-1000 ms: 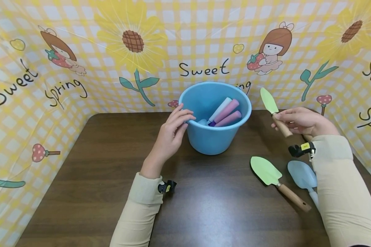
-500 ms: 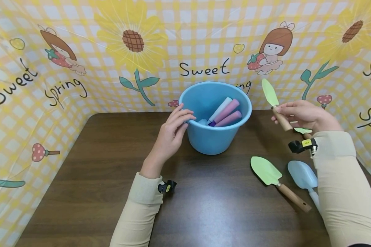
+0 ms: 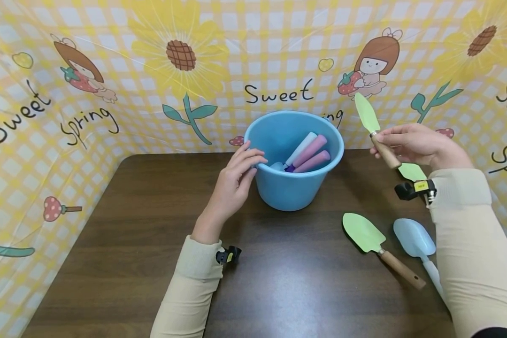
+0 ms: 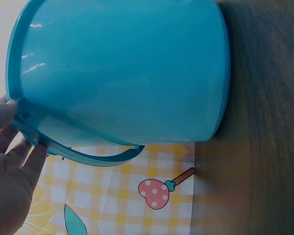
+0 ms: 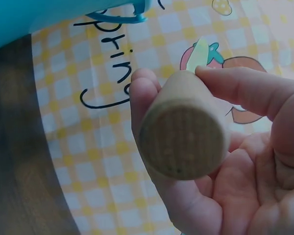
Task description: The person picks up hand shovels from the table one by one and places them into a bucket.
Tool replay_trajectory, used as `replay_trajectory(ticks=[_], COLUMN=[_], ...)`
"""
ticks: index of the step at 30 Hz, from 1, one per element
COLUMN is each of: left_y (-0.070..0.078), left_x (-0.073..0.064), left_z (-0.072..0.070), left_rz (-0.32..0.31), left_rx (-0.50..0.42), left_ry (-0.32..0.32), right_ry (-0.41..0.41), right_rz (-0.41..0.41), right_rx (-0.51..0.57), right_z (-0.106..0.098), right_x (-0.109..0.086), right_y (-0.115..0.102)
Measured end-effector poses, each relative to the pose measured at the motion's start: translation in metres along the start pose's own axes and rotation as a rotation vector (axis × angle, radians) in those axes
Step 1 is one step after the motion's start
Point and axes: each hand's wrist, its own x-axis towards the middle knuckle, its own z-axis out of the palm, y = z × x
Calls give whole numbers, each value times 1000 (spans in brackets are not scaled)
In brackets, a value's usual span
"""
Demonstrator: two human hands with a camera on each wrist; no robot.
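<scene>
My left hand holds the near-left rim of a blue bucket; in the left wrist view thumb and fingers lie on either side of the rim and its carry handle. Pinched by its wooden grip in my right hand is a small garden trowel with a narrow green blade. It is raised to the right of the bucket, blade pointing up and away. Inside the bucket lean a light blue handle and two pink handles; their lower ends are mostly hidden.
On the table at the right lie a green trowel with a wooden handle and a light blue trowel, partly under my sleeve. Another green blade shows behind my right wrist. A checked cloth hangs behind the table.
My right hand has risen with the small green trowel, uncovering more of the green blade lying behind it. The left hand and the bucket have stayed in place.
</scene>
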Motion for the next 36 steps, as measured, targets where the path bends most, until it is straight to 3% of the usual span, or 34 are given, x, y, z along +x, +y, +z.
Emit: replay_trajectory(ticks=[6,14,27,36], left_y=[1,0,1,1], left_x=[0,-1,0,0], left_z=[0,1,0,-1], left_rz=[-11,-14,-18,-27], left_rx=[-2,1,12,15], left_ry=[-1,-5,-4,-9], right_ry=[11,19,91,45], right_rz=[-2,-37,-54,-104], right_rx=[-1,-103,-71,-118], right_z=[3,11,33,44], right_x=[0,0,3,5], right_y=[-9,-17,-39,-57])
